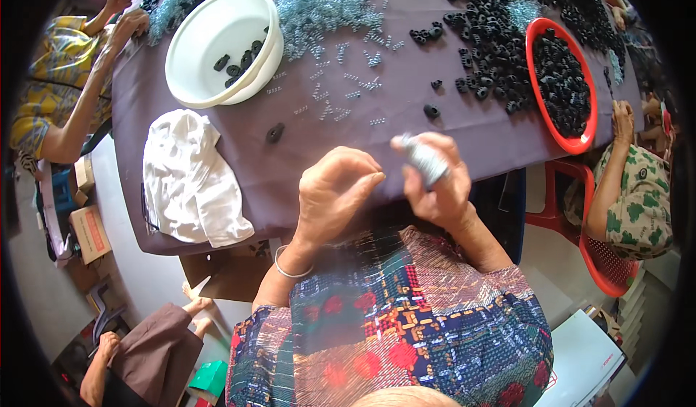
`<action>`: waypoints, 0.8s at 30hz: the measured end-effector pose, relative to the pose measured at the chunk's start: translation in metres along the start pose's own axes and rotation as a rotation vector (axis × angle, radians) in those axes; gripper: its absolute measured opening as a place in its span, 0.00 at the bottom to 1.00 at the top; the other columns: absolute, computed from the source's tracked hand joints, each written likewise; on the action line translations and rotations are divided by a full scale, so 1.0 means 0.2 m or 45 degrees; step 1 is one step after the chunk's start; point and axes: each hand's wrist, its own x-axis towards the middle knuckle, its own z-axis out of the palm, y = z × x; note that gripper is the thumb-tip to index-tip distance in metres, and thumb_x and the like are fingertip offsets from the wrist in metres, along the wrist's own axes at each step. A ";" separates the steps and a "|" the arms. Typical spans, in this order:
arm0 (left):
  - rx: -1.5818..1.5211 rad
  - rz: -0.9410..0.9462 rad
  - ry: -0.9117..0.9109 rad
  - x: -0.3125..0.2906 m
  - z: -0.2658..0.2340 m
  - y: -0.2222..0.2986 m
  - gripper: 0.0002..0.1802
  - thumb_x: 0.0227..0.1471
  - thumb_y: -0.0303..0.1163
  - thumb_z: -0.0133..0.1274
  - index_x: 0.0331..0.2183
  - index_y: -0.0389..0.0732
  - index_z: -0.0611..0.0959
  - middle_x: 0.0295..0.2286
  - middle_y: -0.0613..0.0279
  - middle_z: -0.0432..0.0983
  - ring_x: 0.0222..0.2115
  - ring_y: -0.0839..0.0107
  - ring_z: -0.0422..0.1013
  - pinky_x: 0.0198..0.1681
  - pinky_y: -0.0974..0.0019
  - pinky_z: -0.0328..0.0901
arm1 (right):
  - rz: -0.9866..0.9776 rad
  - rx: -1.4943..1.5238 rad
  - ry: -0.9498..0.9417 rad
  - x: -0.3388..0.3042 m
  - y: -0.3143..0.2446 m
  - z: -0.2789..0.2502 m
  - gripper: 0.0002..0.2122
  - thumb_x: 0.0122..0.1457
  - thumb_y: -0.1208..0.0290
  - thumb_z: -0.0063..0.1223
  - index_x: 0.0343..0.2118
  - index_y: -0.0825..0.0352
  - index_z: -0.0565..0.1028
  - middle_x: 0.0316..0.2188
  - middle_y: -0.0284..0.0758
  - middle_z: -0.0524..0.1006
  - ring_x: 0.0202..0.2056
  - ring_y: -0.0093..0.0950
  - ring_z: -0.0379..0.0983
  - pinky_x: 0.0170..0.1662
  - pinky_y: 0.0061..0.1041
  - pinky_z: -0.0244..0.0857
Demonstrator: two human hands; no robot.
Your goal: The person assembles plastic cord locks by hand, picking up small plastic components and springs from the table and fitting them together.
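Observation:
My right hand is closed round a light grey, ridged thing, smeared by motion, so its kind does not show. To its left, my left hand is raised near the table's front edge with thumb and fingertips pinched together. Whatever the pinch holds, if anything, is too small to make out. Beyond both hands, small metal coil springs form a heap, with loose ones strewn toward me. A single black plastic part lies left of my left hand, and another black part lies beyond my right hand.
A white basin holds several black parts. Near it lies a crumpled white cloth. At right are a red-orange tray full of black parts, scattered black parts and a red chair. Other people sit at both sides.

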 end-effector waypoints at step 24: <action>-0.148 -0.211 0.025 -0.01 -0.01 -0.01 0.11 0.46 0.22 0.61 0.34 0.34 0.79 0.30 0.62 0.78 0.33 0.76 0.74 0.38 0.72 0.69 | 0.081 0.005 -0.065 0.09 0.02 -0.04 0.24 0.40 0.88 0.60 0.44 0.72 0.70 0.35 0.39 0.75 0.36 0.35 0.73 0.38 0.32 0.69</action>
